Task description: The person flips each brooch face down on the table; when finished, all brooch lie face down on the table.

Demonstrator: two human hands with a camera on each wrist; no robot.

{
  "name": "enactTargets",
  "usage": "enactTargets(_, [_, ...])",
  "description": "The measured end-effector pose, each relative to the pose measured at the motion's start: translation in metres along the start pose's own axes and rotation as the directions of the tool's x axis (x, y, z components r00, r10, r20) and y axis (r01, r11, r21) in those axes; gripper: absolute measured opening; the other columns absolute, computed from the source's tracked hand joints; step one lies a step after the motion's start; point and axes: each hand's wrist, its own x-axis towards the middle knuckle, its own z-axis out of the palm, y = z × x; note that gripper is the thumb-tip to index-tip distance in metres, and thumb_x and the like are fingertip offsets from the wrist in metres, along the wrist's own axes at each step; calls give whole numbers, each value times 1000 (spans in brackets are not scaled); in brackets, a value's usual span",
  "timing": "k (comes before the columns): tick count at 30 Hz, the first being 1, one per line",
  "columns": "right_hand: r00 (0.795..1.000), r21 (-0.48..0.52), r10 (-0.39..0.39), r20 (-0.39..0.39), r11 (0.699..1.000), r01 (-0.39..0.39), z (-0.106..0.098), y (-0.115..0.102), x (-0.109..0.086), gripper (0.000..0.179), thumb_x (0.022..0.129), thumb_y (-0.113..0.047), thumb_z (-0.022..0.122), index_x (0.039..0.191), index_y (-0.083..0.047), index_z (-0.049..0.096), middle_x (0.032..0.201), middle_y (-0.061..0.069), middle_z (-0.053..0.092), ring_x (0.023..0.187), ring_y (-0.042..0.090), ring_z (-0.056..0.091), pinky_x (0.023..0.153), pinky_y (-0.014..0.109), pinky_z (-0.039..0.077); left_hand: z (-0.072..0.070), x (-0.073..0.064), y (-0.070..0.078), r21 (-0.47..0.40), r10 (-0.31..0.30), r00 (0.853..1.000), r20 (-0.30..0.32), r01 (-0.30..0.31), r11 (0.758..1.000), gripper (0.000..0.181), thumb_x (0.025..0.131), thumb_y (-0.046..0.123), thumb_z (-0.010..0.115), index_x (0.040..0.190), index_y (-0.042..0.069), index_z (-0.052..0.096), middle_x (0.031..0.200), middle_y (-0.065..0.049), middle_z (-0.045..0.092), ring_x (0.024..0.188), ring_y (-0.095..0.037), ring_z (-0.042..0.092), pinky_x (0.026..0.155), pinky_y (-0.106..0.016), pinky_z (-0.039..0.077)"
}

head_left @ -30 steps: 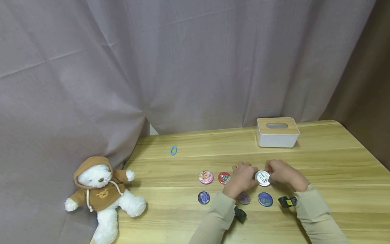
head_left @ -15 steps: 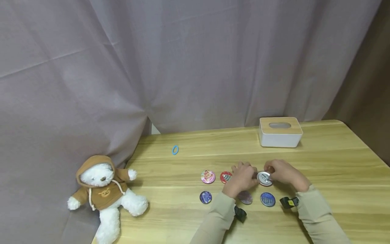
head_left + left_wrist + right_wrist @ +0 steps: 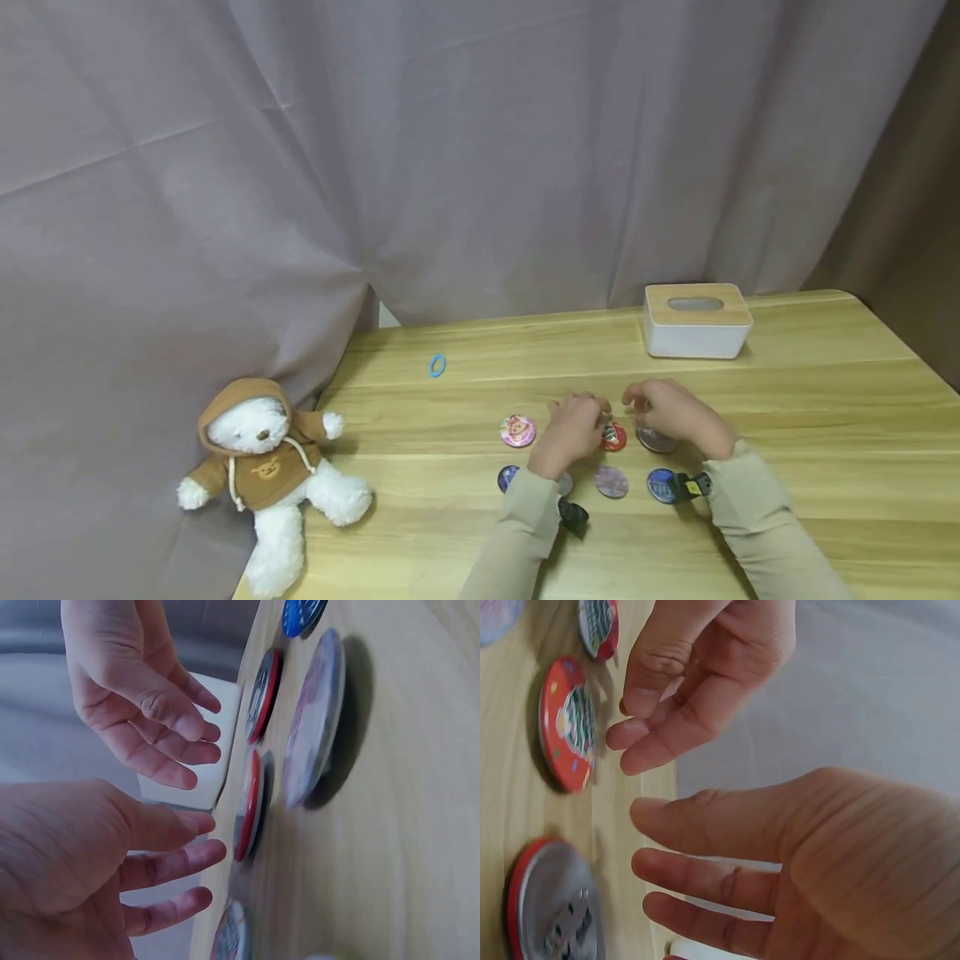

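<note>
My left hand hovers above the table, fingers loosely bent, over the gap in the upper row of round button badges. Just right of its fingertips lies a red badge with a tree picture. A grey, red-rimmed badge with dark marks lies under my right hand, which is raised with thumb and fingers apart. Neither hand holds anything. In the lower row are a pale purple badge and a blue badge. The left wrist partly covers a violet badge and a greyish one.
A pink badge lies left of the left hand. Farther back are a blue ring and a white tissue box with a wooden lid. A white teddy bear in a brown hoodie sits at the left edge, before a grey curtain.
Both hands have let go of the badge they held between them and moved up and left. It now lies on the table, and the red tree badge shows between the hands.
</note>
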Motion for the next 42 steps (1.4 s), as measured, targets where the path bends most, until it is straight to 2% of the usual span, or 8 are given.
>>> enactTargets(5, [999,-2,8,31,1000,-8,4,-8,5,33,70,6,73,103,5,69,87,11,67,81,29,64,76,48,52,-4,-4,-6,-35,-14,1000,2,14,999,34,84,7,73,115,22,75,111,6,69,104,-18,58,91,-46,42])
enactTargets(10, [997,18,35,63,999,-36,10,-14,9,44,60,8,73,104,4,68,90,13,67,86,32,64,80,51,52,-6,-6,-10,-40,-16,1000,26,17,999,31,83,7,73,110,22,76,108,7,68,103,-18,57,96,-52,42])
enactTargets(15, [998,39,39,41,998,-41,14,-15,12,46,55,11,68,100,2,68,84,8,64,77,25,58,71,43,50,-6,-6,-12,-30,4,1000,21,-3,1000,27,78,9,79,100,23,77,99,9,68,96,-16,56,87,-43,42])
enactTargets(22, [997,-9,57,41,998,-57,22,-17,10,41,54,10,74,92,-3,68,77,2,59,71,21,52,63,38,42,-3,-6,-12,-46,2,999,42,0,999,24,72,12,84,89,25,76,88,15,65,90,-13,52,79,-36,36])
enactTargets(27, [998,-61,38,50,998,-35,28,-17,13,37,57,5,79,90,-7,68,75,0,59,70,19,51,59,37,41,0,-6,-12,-49,4,999,36,-2,999,20,70,14,87,83,25,75,82,16,62,87,-13,50,78,-38,35])
enactTargets(33, [998,-44,12,61,999,-9,28,-14,11,33,57,7,78,85,-8,67,73,-2,58,69,17,51,60,36,42,-2,-9,-14,-68,1,1000,28,1,998,18,72,14,86,81,25,75,80,18,63,91,-13,54,84,-43,36])
enactTargets(35, [997,-29,11,79,1000,-9,26,-13,11,31,60,5,80,86,-8,68,74,-1,60,69,16,52,62,36,44,-4,-10,-15,-78,10,1000,17,-9,997,17,73,15,86,81,25,75,80,18,64,91,-13,55,85,-44,37])
enactTargets(42, [992,72,-13,127,997,4,16,-12,6,17,78,-2,78,94,-5,71,86,3,68,76,17,59,70,39,51,-7,-12,-18,-123,32,999,-23,-34,992,12,80,16,82,85,25,75,86,14,69,91,-12,56,97,-60,38])
